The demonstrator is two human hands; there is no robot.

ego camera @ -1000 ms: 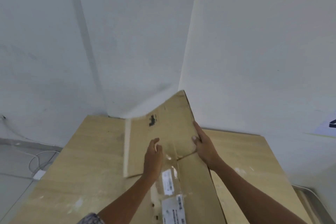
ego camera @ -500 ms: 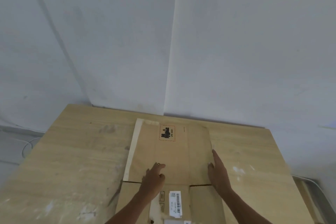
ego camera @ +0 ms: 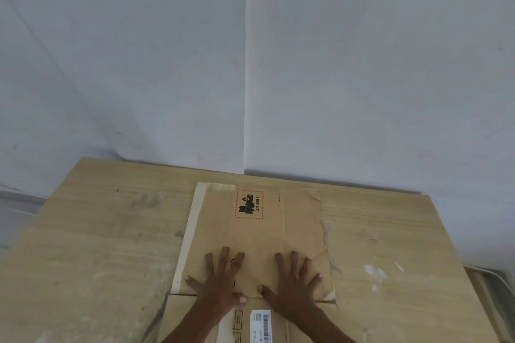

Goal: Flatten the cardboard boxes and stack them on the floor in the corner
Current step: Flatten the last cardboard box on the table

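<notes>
Now I see a flattened brown cardboard box [ego camera: 250, 237] lying on the pale wooden desk [ego camera: 97, 245] at the wall corner, its right edge torn and rough. My left hand [ego camera: 220, 284] and right hand [ego camera: 292, 287] press palms down on it, side by side, fingers [ego camera: 223, 259] spread wide, gripping nothing.

The flattened cardboard box [ego camera: 259, 234] bears a hazard mark [ego camera: 249, 204] reading "UN 3481"; its barcode label [ego camera: 261, 326] is illegible.
</notes>
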